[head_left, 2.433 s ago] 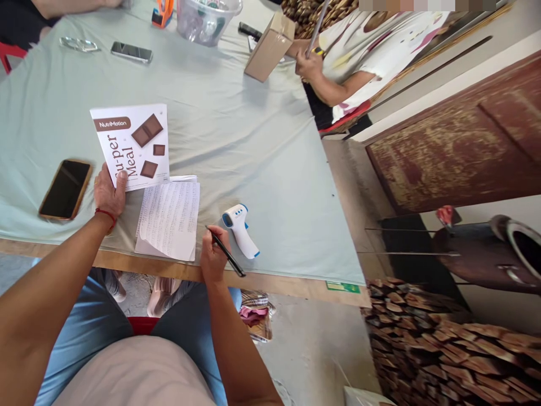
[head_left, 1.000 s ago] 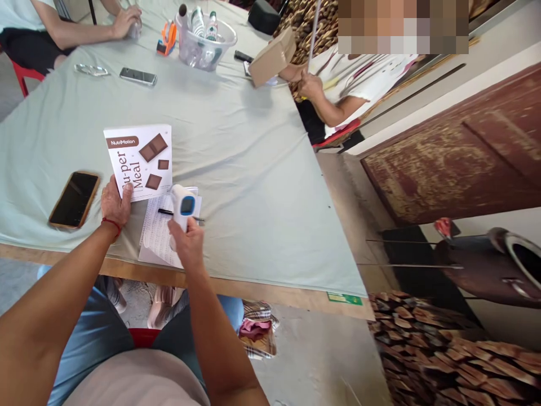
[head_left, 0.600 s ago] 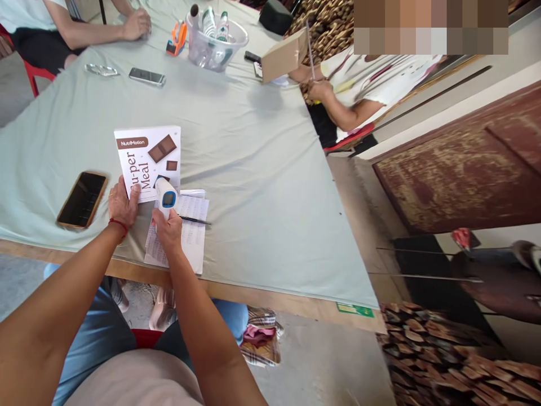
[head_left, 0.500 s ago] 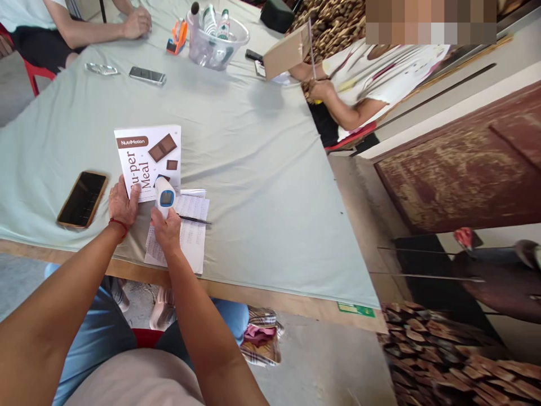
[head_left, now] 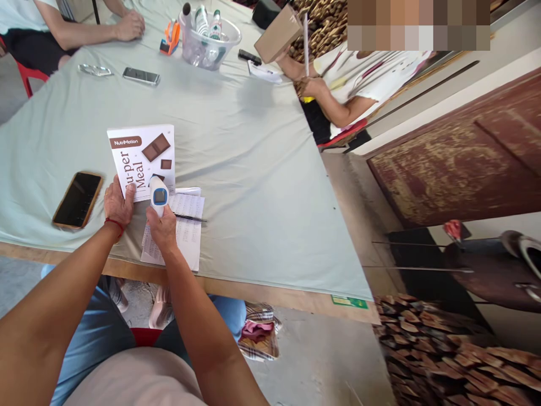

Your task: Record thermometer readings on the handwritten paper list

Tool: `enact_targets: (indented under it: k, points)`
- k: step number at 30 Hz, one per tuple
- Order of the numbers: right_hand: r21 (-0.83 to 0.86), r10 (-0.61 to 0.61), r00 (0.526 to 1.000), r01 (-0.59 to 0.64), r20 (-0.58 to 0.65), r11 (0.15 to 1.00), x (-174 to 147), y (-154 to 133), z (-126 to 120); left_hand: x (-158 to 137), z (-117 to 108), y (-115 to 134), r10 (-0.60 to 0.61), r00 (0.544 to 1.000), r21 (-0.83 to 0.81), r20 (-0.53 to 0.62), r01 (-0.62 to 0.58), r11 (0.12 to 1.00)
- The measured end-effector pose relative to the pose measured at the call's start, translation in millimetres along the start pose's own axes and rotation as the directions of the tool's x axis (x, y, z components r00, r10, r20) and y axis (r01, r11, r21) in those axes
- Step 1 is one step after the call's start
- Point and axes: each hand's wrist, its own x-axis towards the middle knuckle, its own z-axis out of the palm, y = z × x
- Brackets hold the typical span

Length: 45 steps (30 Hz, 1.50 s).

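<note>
White plastic with blue trim: the handheld thermometer point(head_left: 159, 196) sits in our right hand point(head_left: 163, 225), fingers closed around its handle. We find it in front of the lower right corner of a white printed pack point(head_left: 146, 144), overlapping that corner from our viewpoint; whether the two touch, we cannot tell.

Key relation: the pack lies just beyond the thermometer, away from our body and a little to the left. The thermometer's nose points away from us, its barrel toward the pack's front, its handle running down into our palm. Our left hand point(head_left: 119, 204) grips the pack at its lower left corner, thumb over the front, fingers mostly hidden behind. So the left hand bears the pack, while the right is the nearer one to its lower right corner.

Appearance: we note a rounded thermometer body and a grey screen in a blue surround, facing us; no reading legible. The pack shows a brown "NutriMotion" band, brown lettering turned sideways and printed chocolate squares, one partly covered by the thermometer.

Below the right hand lie handwritten papers point(head_left: 189, 243), a dark pen point(head_left: 190, 217) across them.
</note>
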Motion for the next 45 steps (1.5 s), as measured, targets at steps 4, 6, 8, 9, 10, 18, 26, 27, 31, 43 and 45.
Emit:
enact_targets:
  k: [4, 6, 8, 9, 10, 18, 26, 27, 31, 43, 45]
  points:
    - [-0.015, -0.024, 1.000, 0.024, -0.018, 1.000, -6.3, -5.8, -31.3, -0.7, -1.1, 0.6, 0.001, 1.000, -0.003, 0.021, -0.001, 1.000]
    - [-0.110, -0.061, 0.993, 0.050, -0.104, 0.993, -8.9, -3.8, -61.2, -1.3, -1.7, 1.6, 0.000, 1.000, -0.001, 0.028, 0.000, 1.000]
    - [-0.254, -0.091, 0.975, 0.037, -0.205, 0.967, -10.2, 1.7, -96.8, -1.7, -2.1, 2.6, -0.001, 0.999, 0.003, 0.032, 0.000, 1.000]
    - [-0.337, -0.101, 0.965, 0.015, -0.241, 0.942, -10.5, 5.1, -115.2, -1.8, -2.3, 3.1, 0.002, 0.999, 0.005, 0.035, -0.002, 1.000]
    - [-0.435, -0.100, 0.955, -0.032, -0.277, 0.900, -10.8, 8.6, -132.9, -1.9, -2.4, 3.5, 0.004, 0.999, 0.007, 0.038, -0.005, 1.000]
    - [-0.865, -0.034, 0.948, -0.275, -0.318, 0.419, -17.4, 20.4, -207.7, -1.6, -2.8, 5.1, 0.000, 1.000, -0.008, 0.023, 0.001, 1.000]
    - [-0.922, -0.250, 0.937, -0.147, -0.246, 0.358, -14.9, 22.3, -179.9, -2.0, -3.2, 4.7, 0.009, 1.000, -0.019, 0.023, -0.008, 1.000]
    - [-0.922, -0.254, 0.945, -0.098, -0.204, 0.375, -13.1, 21.1, -170.5, -2.0, -3.5, 4.8, 0.014, 1.000, -0.020, 0.027, -0.014, 1.000]
    - [-0.900, -0.229, 0.973, 0.063, -0.041, 0.431, -4.5, 17.4, -130.3, -2.4, -4.2, 5.4, 0.013, 0.999, -0.009, 0.030, -0.013, 1.000]
    - [-0.814, -0.139, 0.981, 0.189, 0.134, 0.549, -17.3, 16.9, -137.9, -3.6, -0.2, 2.7, 0.008, 1.000, -0.043, 0.025, -0.007, 0.999]
    - [-0.696, -0.184, 0.980, 0.187, 0.081, 0.694, -28.8, 13.6, -139.9, -3.1, 0.7, 2.0, 0.003, 1.000, -0.043, 0.024, -0.002, 0.999]
